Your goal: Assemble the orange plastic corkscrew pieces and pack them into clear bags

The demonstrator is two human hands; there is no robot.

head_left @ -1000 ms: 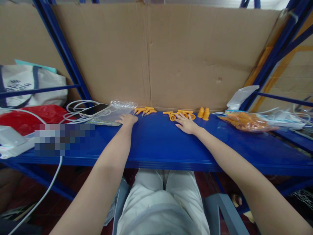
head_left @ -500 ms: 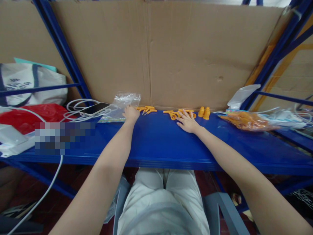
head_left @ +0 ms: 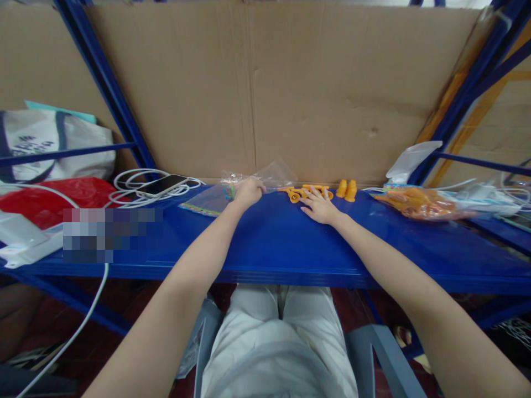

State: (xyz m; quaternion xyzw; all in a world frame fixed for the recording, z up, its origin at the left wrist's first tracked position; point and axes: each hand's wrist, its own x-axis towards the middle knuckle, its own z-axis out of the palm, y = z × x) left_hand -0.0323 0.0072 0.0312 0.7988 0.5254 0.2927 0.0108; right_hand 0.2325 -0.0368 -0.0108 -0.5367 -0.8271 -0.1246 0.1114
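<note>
My left hand [head_left: 249, 192] is closed on a clear plastic bag [head_left: 206, 201] that spreads out on both sides of it, near the back of the blue shelf. The bag's near edge has a coloured strip. My right hand [head_left: 318, 206] lies with its fingers spread on orange plastic pieces [head_left: 294, 197], partly covering them. Just right of that hand, two orange cone-like pieces [head_left: 350, 191] stand upright side by side. The small orange parts by my left hand are hidden now.
On the blue shelf [head_left: 282, 243] at left are a phone [head_left: 161, 186], white cables, a red bag [head_left: 70, 196] and a white power strip [head_left: 29, 243]. At right lies a bag of orange parts [head_left: 418, 203]. Cardboard [head_left: 290, 94] stands behind.
My left hand has moved right, drawing the clear bag along, and the bag now covers where the small orange parts lay. My right hand has hardly moved.
</note>
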